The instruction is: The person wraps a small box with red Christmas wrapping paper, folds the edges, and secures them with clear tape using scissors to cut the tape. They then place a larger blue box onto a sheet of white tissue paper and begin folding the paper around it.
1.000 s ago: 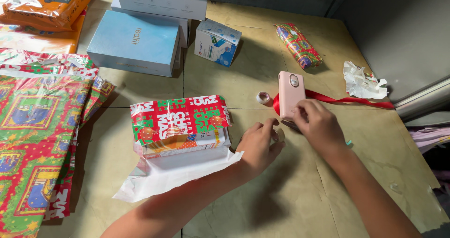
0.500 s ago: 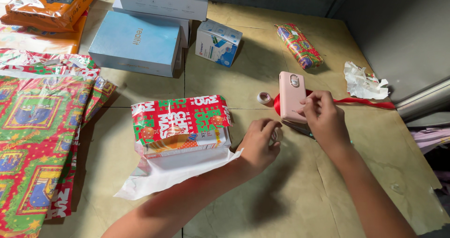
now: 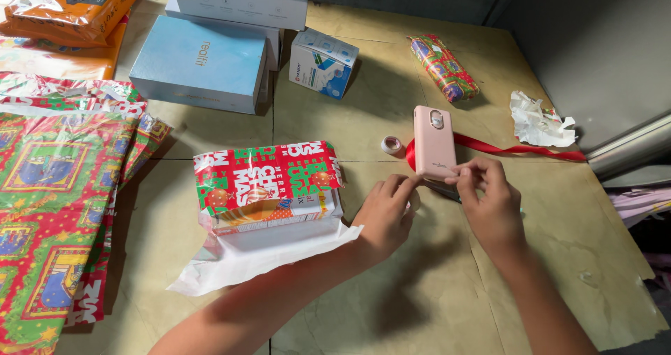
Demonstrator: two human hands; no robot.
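— What are the two hands doing?

— The left hand [image 3: 383,214] and the right hand [image 3: 489,201] are close together over the table [image 3: 419,299]. Their fingertips almost meet. The left hand's thumb and fingers are pinched together, and so are the right hand's. Something very small may be between them, but it is too small to tell what.

— What is right by them?

— A pink phone [image 3: 434,142] lies face down, just past the fingers. It sits on a red ribbon [image 3: 517,148] that runs off to the right. A little roll of clear tape [image 3: 392,144] is just left of the phone.

— And the box?

— The half-wrapped box [image 3: 269,184] is beside the left wrist. Red and green paper covers its top. A white flap of paper [image 3: 258,257] sticks out below it.

— What else is there?

— More wrapping paper [image 3: 56,208] lies at the left. A blue box [image 3: 199,61] and a small white and blue box [image 3: 323,61] are farther back. A wrapped roll [image 3: 444,67] and a crumpled paper scrap [image 3: 539,121] are at the right.
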